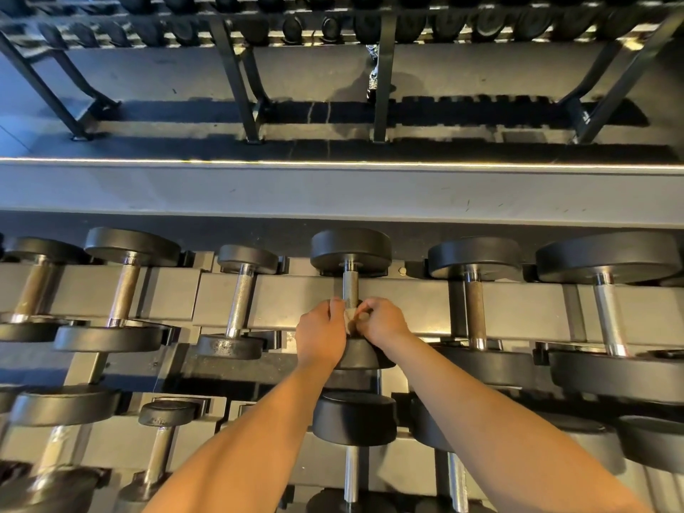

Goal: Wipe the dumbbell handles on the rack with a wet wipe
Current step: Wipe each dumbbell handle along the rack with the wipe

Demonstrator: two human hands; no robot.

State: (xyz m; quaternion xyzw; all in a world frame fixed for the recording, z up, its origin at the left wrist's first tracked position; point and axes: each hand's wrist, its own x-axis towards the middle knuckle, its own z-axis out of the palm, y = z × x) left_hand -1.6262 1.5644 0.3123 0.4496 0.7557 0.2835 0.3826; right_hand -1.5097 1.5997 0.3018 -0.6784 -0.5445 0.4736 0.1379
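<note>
A black dumbbell with a knurled steel handle (350,286) lies in the middle of the rack's upper row. A pale wet wipe (351,317) is wrapped round the near end of that handle. My left hand (321,333) pinches the wipe from the left. My right hand (381,322) curls its fingers on the wipe from the right. Both hands meet at the handle, just above the dumbbell's near head (364,355). Most of the wipe is hidden by my fingers.
The grey rack (292,298) holds more dumbbells on both sides: a small one (240,296) to the left, a rusty-handled one (475,312) to the right. A lower row (351,416) sits under my forearms. A mirror above reflects the rack.
</note>
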